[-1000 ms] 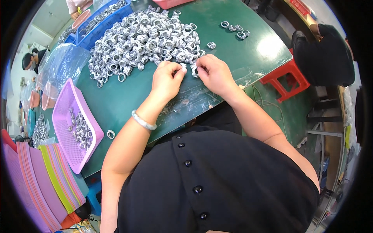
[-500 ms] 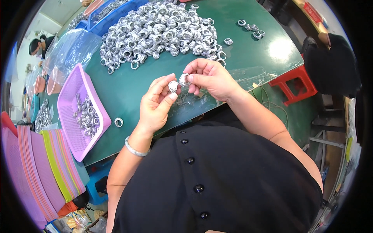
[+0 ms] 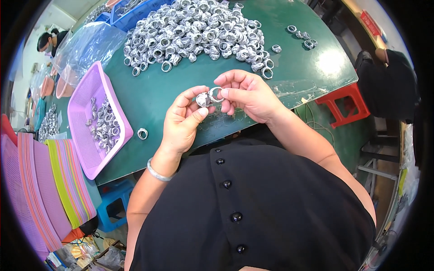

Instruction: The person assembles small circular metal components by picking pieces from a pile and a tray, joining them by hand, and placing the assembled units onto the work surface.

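Above the green-topped desk (image 3: 156, 101), the half-curled left hand (image 3: 181, 124) pinches one silvery metal-looking ring (image 3: 203, 99), the half-curled right hand (image 3: 257, 97) a second silvery ring (image 3: 212, 95), presumably keeping both visible.

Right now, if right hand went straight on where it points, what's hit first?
Likely the silvery piece pinched in the left hand; the right hand's own silvery ring appears right beside it, though depth is unclear.

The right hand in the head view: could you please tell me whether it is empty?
No, the right hand pinches a silvery ring between its thumb and fingers.
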A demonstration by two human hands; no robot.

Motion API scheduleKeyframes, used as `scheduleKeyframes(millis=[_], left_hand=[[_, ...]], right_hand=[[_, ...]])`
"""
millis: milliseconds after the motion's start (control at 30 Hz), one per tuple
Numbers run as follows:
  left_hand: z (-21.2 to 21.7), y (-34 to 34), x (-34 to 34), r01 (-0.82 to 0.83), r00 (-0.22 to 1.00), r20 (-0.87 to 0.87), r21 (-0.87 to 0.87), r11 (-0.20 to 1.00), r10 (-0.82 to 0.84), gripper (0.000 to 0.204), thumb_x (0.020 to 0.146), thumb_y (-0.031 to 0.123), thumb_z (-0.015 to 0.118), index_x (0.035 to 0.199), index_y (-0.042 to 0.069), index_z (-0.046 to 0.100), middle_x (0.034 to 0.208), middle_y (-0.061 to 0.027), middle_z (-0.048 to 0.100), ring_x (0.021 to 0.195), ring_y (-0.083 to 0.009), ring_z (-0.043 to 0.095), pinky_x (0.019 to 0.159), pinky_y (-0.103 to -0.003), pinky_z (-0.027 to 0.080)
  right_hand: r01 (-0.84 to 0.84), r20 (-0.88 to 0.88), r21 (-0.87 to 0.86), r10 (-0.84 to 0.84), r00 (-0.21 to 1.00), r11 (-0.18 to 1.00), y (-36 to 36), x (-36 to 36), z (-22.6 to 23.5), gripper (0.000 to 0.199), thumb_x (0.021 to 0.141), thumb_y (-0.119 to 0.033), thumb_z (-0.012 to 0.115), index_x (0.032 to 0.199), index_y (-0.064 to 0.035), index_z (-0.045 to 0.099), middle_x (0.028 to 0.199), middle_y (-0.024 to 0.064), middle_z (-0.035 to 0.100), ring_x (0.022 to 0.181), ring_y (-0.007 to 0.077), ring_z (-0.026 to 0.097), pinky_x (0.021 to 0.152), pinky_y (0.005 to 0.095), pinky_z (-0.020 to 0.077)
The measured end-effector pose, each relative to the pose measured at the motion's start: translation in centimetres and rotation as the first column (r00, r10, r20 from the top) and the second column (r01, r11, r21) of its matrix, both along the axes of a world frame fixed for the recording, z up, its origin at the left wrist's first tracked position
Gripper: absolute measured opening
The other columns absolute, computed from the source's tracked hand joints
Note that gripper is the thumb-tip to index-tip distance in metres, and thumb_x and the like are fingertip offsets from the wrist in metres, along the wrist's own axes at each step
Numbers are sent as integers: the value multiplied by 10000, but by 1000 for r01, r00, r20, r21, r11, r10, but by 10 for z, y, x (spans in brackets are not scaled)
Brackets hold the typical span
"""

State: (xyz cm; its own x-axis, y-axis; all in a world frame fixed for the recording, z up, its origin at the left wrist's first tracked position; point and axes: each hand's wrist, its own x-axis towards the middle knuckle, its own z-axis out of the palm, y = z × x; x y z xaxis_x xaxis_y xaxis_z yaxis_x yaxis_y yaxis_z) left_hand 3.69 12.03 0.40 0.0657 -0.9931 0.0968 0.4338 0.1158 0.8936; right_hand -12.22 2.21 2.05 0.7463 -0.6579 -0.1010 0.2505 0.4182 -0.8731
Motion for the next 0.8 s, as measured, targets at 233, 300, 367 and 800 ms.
scheduleKeyframes(millis=[233,300,367,800], left_hand=[[0,1,2,30,978,-211,83,996,-12,372,845,17,513,1201,-7,411,1162,-119,482,1039,-187,513,897,-309,444],[-1,1,3,40,970,-242,93,995,-16,375,852,29,506,1212,-7,403,1167,-124,479,1044,-191,512,903,-311,441],[-3,1,4,66,959,-280,116,991,-31,391,861,32,489,1236,-5,384,1179,-128,472,1062,-197,503,919,-315,433],[-2,2,5,72,932,-362,128,989,-21,380,865,3,452,1236,-16,376,1196,-145,462,1078,-213,496,937,-325,425]], right_hand=[[-27,-4,-17,27,1000,999,1,1,-2,185,824,-39,557,1001,13,538,793,64,612,603,99,591,523,209,493],[-28,-15,-22,27,1000,999,1,1,-2,186,825,-44,559,1000,14,539,797,67,611,608,100,591,526,211,494],[-27,-13,-23,27,1000,999,1,1,-2,185,825,-45,559,998,15,539,799,69,610,612,101,591,528,212,494],[-13,27,55,11,1000,998,2,2,0,202,821,-50,562,1004,27,524,798,77,602,621,112,584,564,229,499]])
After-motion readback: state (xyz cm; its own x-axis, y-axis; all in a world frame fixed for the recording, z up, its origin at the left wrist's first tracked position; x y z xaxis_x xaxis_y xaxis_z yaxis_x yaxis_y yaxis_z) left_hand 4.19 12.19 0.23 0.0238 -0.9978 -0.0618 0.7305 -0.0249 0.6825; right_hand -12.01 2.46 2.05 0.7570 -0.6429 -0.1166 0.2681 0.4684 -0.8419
